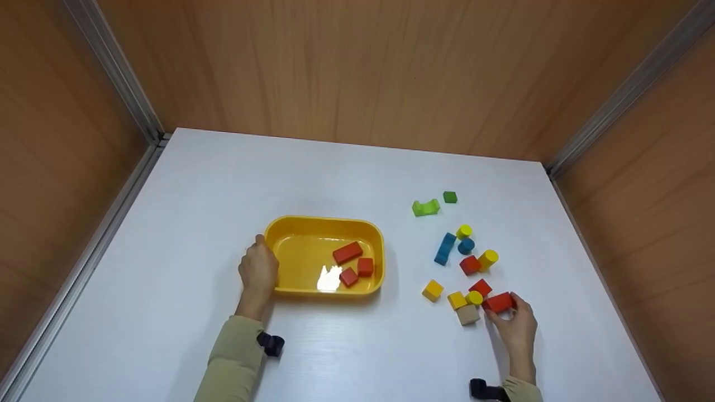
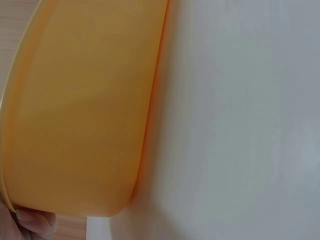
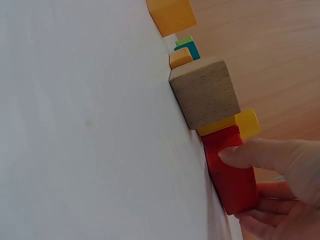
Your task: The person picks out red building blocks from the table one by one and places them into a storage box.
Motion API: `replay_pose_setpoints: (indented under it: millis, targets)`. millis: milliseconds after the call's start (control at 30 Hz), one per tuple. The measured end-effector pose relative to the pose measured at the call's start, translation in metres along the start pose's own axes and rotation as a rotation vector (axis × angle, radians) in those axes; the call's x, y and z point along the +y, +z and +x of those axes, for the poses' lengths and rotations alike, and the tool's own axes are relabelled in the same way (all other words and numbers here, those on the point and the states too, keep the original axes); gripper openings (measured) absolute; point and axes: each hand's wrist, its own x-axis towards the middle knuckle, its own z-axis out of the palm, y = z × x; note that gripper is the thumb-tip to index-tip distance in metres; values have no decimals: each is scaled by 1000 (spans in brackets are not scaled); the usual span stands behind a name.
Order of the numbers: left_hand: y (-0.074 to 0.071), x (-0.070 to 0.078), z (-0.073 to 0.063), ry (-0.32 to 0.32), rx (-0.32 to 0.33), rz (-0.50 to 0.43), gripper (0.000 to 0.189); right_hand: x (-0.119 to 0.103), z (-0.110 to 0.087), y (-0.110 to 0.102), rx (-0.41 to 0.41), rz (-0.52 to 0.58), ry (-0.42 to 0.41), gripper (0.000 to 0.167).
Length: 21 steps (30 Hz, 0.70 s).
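The left hand [image 1: 258, 268] pinches the rim at the left end of a shallow yellow-orange rectangular plastic tray [image 1: 301, 257], fingers curled beneath its lip; a hold at that end probably steadies the tray and leaves its open top and right end unobstructed. The tray lies around the middle of the white table [image 1: 346, 357], its long sides running roughly along the table's far edge. Inside, gathered toward the end facing the table's right edge, are a red rectangular block [image 1: 347, 253] and two red cubes [image 1: 365, 267]. Between the tray and the table's right edge, the right hand [image 1: 516, 326] pinches another red oblong block [image 3: 231, 172], thumb across one face and fingers bent round the outer end. That approach seems chosen because the block's other end is crowded by a bare-wood cube [image 1: 468, 315] and a short yellow cylinder [image 1: 474, 298]. Whether the block is lifted, I cannot tell. A light-green arched block [image 1: 426, 207] lies toward the far edge, well apart from this cluster.
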Motion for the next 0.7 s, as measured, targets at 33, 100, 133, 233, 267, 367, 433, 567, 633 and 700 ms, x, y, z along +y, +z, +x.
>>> replay_pose_setpoints:
  millis: [33, 100, 133, 233, 267, 367, 433, 567, 633, 700]
  targets:
    - [0, 0, 0, -3, -4, 3, 19, 3, 2, 1, 7, -19, 3, 66]
    - [0, 1, 0, -6, -9, 9, 20, 12, 7, 4, 14, -39, 8, 69]
    - [0, 1, 0, -8, -8, 13, 20, 18, 10, 6, 23, -55, 8, 70]
    - [0, 0, -1, -6, -3, 13, 19, 40, 23, 13, 58, -91, -7, 75]
    - [0, 0, -1, -4, -1, 13, 19, 46, 27, 15, 69, -86, -13, 76]
    - [1, -1, -1, -3, 3, 7, 18, 57, 34, 18, 112, -93, -41, 78]
    - [1, -1, -1, -2, 4, 5, 18, 58, 36, 19, 132, -95, -67, 77]
    - [1, -1, 0, 7, 8, -2, 17, 48, 30, 16, 142, -63, -152, 76]
    - [0, -1, -1, 11, 8, -8, 17, 46, 31, 18, 155, -77, -181, 76]
    - [0, -1, 0, 13, 4, -9, 17, 45, 31, 20, 165, -74, -201, 77]
